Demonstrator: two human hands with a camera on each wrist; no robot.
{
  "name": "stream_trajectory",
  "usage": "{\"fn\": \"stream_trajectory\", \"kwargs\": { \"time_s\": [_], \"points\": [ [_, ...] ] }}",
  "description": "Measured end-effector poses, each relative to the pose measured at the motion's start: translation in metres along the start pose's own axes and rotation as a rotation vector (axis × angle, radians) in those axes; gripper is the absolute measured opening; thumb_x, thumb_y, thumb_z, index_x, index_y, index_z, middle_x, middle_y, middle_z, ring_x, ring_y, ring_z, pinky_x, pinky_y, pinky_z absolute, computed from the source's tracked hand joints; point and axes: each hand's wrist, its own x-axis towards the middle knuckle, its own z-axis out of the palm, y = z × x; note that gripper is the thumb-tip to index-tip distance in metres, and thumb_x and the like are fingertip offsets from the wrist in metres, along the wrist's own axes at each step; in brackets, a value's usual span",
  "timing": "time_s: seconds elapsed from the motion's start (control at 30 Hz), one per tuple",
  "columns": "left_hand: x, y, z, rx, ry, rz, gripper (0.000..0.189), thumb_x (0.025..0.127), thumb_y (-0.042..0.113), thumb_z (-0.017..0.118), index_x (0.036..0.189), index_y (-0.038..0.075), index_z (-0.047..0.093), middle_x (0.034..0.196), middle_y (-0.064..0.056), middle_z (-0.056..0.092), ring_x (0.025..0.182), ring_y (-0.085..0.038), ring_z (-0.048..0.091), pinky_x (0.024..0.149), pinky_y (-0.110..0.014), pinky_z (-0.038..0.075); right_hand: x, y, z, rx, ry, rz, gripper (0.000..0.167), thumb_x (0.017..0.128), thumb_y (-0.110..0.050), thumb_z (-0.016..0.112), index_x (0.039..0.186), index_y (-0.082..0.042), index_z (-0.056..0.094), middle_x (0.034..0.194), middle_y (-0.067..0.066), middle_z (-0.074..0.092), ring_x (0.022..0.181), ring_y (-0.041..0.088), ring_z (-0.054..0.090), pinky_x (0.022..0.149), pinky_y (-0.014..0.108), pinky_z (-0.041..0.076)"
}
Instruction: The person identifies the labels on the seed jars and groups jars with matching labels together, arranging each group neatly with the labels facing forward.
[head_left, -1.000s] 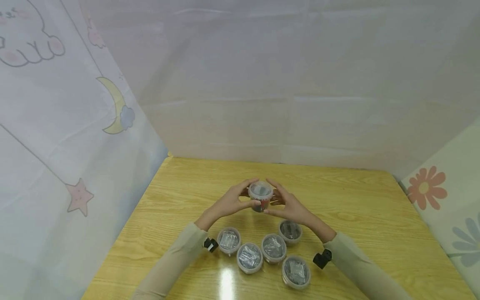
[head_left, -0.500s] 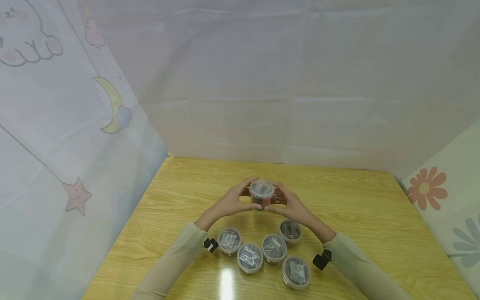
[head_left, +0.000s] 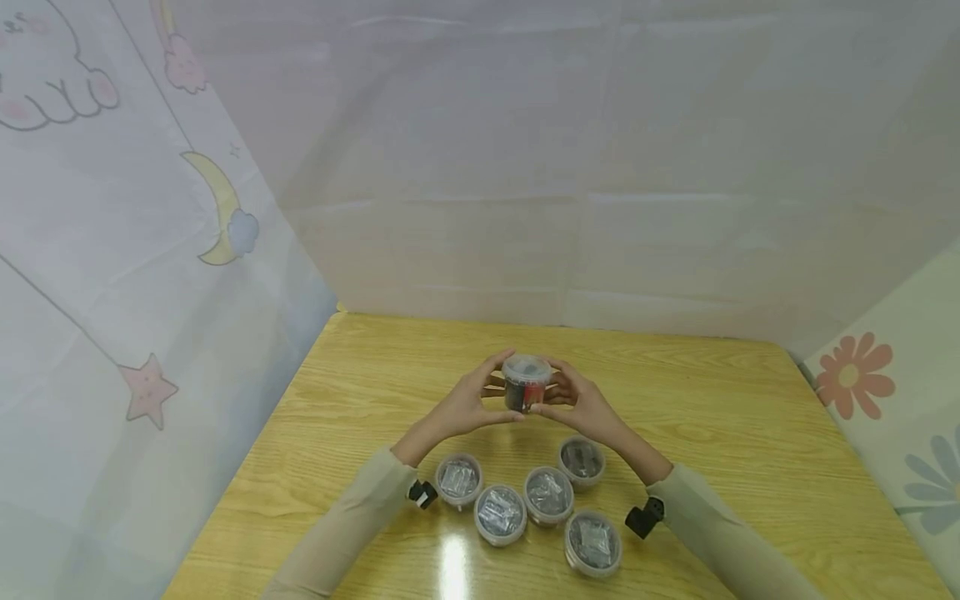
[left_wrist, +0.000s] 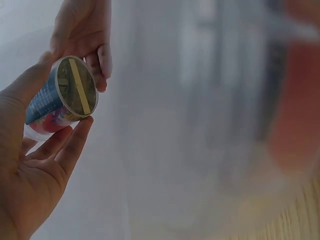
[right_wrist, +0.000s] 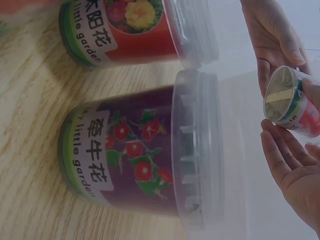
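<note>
Both hands hold one small clear plastic tub (head_left: 525, 395) with a translucent lid, raised over the table. My left hand (head_left: 467, 407) grips its left side, thumb in front and fingers behind. From the right, my right hand (head_left: 588, 410) holds the same tub, its thumb at the lower front. A printed label wraps the tub's wall, dark and red in the head view. In the left wrist view the tub's see-through base (left_wrist: 77, 87) faces the camera, a pale yellow strip across it. The right wrist view also shows both hands around the tub (right_wrist: 295, 102).
Several similar lidded tubs stand on the wooden table (head_left: 360, 358) nearer the body, including a left one (head_left: 459, 481) and a front right one (head_left: 592, 543). A purple "My little garden" flower tub (right_wrist: 135, 145) is close to the right wrist. A pale curtain (head_left: 480, 167) hangs behind.
The held tub has risen slightly and tipped so that more of its printed side and less of its lid shows. The right thumb has come onto its front. The other tubs stay put.
</note>
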Motion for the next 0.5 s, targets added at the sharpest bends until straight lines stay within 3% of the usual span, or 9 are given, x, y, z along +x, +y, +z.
{"fn": "stream_trajectory", "kwargs": {
  "time_s": [0.5],
  "points": [
    [0.0013,-0.0026,-0.0013,-0.035,0.011,-0.003,0.091,0.077,0.03,0.075,0.148,0.03,0.018,0.127,-0.009,0.044,0.107,-0.024,0.058,0.089,-0.03,0.051,0.002,0.0005,0.0017,0.02,-0.003,0.019,0.073,0.083,-0.006,0.068,0.143,-0.002,0.027,0.115,0.019,0.057,0.098,0.036,0.061,0.082,0.041,0.054]
  ]
}}
